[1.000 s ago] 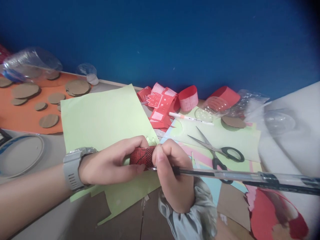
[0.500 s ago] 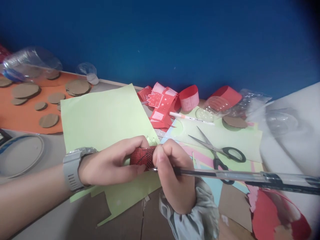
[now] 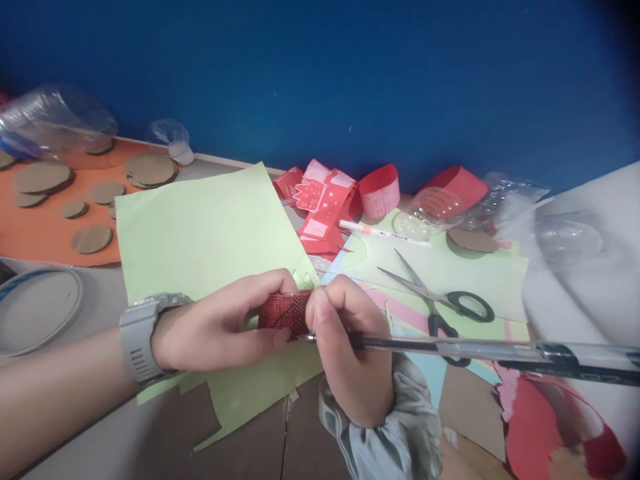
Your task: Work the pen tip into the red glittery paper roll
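My left hand (image 3: pixel 225 323), with a grey watch (image 3: pixel 145 337) at the wrist, pinches a small curved red paper band (image 3: pixel 280 313) covered in black crosshatched lines. In my right hand (image 3: pixel 345 333) is a clear-barrelled pen (image 3: pixel 440 345), gripped close to its point. The pen lies almost level, and its metal tip is at the lower edge of the band. My right fingertips also meet the band's right end and hide part of it. Beneath the hands lies a pale green sheet (image 3: pixel 210 233) with a cut lower edge.
Black-handled scissors (image 3: pixel 435 300) lie open on coloured papers at right, below a white marker (image 3: pixel 383 233). Red paper strips (image 3: pixel 323 207) rest near the blue wall (image 3: pixel 320 80). Cardboard discs (image 3: pixel 93 239) sit on orange paper at left, beside a tape roll (image 3: pixel 75 307).
Both hands keep their hold on the band and pen, with barely any movement. The view has shifted slightly, so the items at left appear farther left.
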Tool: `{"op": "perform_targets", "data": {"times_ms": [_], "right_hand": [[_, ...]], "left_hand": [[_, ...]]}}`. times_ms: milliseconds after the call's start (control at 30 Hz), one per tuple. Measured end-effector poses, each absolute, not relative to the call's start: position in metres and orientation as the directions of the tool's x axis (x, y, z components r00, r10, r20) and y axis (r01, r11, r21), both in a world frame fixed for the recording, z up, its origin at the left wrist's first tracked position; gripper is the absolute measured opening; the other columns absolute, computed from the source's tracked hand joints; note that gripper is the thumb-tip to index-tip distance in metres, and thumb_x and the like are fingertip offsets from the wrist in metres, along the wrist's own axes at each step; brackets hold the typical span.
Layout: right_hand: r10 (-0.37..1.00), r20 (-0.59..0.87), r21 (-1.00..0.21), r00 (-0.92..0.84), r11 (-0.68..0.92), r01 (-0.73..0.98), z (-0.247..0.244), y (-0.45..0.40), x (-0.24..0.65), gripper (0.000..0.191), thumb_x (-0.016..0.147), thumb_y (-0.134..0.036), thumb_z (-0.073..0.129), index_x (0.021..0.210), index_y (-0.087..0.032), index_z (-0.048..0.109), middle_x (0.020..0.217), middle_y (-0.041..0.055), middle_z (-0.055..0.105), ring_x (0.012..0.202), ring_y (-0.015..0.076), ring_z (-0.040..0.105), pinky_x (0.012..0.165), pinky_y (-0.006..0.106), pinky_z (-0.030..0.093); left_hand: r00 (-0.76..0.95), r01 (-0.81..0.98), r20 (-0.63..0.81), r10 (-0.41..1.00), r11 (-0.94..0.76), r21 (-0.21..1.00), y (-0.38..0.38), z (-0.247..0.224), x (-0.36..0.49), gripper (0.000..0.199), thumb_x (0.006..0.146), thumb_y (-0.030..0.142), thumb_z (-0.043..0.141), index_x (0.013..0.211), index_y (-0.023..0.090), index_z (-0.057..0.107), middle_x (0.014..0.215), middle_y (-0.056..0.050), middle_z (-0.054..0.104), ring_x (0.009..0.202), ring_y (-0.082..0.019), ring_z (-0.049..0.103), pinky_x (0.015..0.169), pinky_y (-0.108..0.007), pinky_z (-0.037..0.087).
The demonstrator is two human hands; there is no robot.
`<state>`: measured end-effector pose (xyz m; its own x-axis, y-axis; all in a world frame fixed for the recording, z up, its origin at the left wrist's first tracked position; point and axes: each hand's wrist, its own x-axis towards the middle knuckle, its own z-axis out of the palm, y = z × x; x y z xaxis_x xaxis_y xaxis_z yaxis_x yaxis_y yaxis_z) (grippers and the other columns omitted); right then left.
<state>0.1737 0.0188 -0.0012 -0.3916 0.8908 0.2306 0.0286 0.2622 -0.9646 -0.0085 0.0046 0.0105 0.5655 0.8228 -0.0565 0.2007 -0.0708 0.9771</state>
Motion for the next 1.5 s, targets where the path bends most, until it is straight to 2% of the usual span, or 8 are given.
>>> {"op": "perform_targets", "data": {"times_ms": [533, 833, 1267, 1500], "right_hand": [[0.898, 0.215, -0.969, -0.385, 0.246, 0.035, -0.0005, 0.0184, 0.1729, 0.032, 0.095, -0.019, 0.044, 0.064, -0.019, 0.036, 0.058, -0.0064, 0.030, 0.051, 0.0063, 0.030, 0.047, 0.022, 0.025], [0.886, 0.228, -0.971, -0.403, 0.237, -0.027, -0.0012, 0.0164, 0.1736, 0.034, 0.095, -0.020, 0.044, 0.063, -0.020, 0.032, 0.059, -0.0059, 0.029, 0.051, 0.0068, 0.030, 0.047, 0.023, 0.026], [0.886, 0.227, -0.963, -0.404, 0.266, 0.042, -0.0002, 0.0181, 0.1737, 0.033, 0.095, -0.021, 0.042, 0.063, -0.020, 0.035, 0.057, -0.0054, 0.031, 0.050, 0.0079, 0.031, 0.046, 0.024, 0.026], [0.891, 0.203, -0.971, -0.406, 0.238, 0.036, 0.0026, 0.0176, 0.1723, 0.034, 0.095, -0.022, 0.043, 0.063, -0.021, 0.031, 0.057, -0.0058, 0.029, 0.049, 0.0077, 0.030, 0.046, 0.024, 0.026]], "left_hand": [[0.568, 0.199, -0.048, 0.822, -0.080, 0.977, 0.0050, 0.0116, -0.0079, 0.011, 0.087, 0.008, 0.048, 0.092, 0.018, 0.046, 0.083, 0.002, 0.047, 0.074, -0.012, 0.046, 0.068, -0.023, 0.041], [0.568, 0.151, -0.029, 0.822, -0.069, 0.986, 0.0042, 0.0096, -0.0084, 0.014, 0.088, 0.005, 0.050, 0.092, 0.018, 0.045, 0.083, 0.004, 0.045, 0.073, -0.010, 0.044, 0.067, -0.021, 0.041], [0.560, 0.177, -0.043, 0.827, -0.069, 0.982, 0.0057, 0.0131, -0.0066, 0.011, 0.087, 0.008, 0.049, 0.089, 0.018, 0.045, 0.081, 0.002, 0.046, 0.072, -0.012, 0.045, 0.066, -0.023, 0.041], [0.560, 0.192, -0.065, 0.826, -0.054, 0.980, 0.0059, 0.0113, -0.0075, 0.010, 0.088, 0.010, 0.050, 0.090, 0.017, 0.044, 0.080, 0.002, 0.045, 0.072, -0.013, 0.044, 0.065, -0.023, 0.040]]}}
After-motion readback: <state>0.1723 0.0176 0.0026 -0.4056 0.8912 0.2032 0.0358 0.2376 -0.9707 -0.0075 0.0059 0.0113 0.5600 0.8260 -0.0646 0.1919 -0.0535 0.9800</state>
